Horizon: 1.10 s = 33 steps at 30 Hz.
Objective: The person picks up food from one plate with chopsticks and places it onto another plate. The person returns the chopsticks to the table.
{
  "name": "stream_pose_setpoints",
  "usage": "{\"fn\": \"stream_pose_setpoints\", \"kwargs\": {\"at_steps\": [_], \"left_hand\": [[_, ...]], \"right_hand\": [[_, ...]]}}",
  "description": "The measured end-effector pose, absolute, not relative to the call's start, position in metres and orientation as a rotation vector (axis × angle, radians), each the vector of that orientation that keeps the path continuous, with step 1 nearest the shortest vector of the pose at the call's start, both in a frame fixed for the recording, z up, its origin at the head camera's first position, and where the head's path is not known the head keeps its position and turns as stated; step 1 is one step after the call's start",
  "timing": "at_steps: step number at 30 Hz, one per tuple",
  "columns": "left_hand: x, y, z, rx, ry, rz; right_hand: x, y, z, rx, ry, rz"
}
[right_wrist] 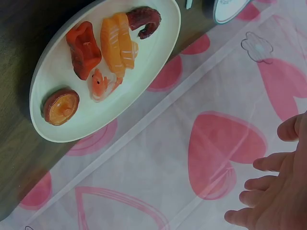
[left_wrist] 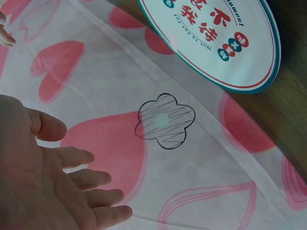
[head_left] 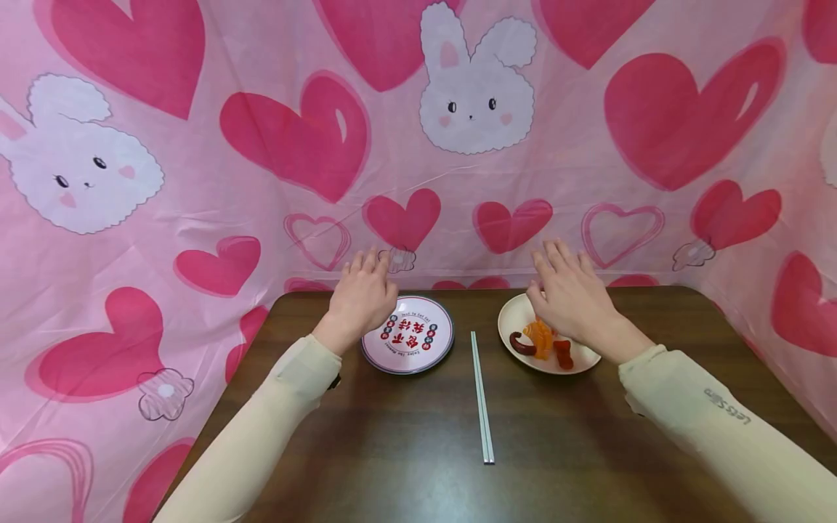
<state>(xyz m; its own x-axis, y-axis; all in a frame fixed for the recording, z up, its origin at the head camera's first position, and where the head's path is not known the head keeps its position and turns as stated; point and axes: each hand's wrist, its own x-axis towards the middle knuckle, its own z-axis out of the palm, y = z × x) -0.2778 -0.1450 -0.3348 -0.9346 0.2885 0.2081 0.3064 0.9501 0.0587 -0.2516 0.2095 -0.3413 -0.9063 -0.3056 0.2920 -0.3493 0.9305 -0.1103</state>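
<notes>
My left hand (head_left: pixel 362 298) is held palm down with fingers extended, over the left edge of a white plate (head_left: pixel 425 356) with red and blue lettering and a dark rim. My right hand (head_left: pixel 575 301), fingers also extended, hovers above a cream plate (head_left: pixel 508 327) of food pieces. In the right wrist view this plate bears orange slices with pale stripes (right_wrist: pixel 112 45), a dark red curled tentacle (right_wrist: pixel 147 19), a red piece (right_wrist: pixel 82 50), a small shrimp-like piece (right_wrist: pixel 100 86) and a brown mushroom cap (right_wrist: pixel 61 106). Neither hand holds anything.
A pair of pale chopsticks (head_left: pixel 481 399) lies lengthwise between the plates on the dark wooden table (head_left: pixel 405 450). Behind the table and along its sides hangs a pink cloth (head_left: pixel 418 171) printed with hearts and rabbits.
</notes>
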Motion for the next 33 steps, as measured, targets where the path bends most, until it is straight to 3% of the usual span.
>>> {"fn": "stream_pose_setpoints", "kwargs": {"at_steps": [33], "left_hand": [[-0.269, -0.146, -0.357, -0.482, -2.888, -0.092]], "right_hand": [[-0.239, 0.21, -0.359, 0.492, -2.832, 0.249]]}}
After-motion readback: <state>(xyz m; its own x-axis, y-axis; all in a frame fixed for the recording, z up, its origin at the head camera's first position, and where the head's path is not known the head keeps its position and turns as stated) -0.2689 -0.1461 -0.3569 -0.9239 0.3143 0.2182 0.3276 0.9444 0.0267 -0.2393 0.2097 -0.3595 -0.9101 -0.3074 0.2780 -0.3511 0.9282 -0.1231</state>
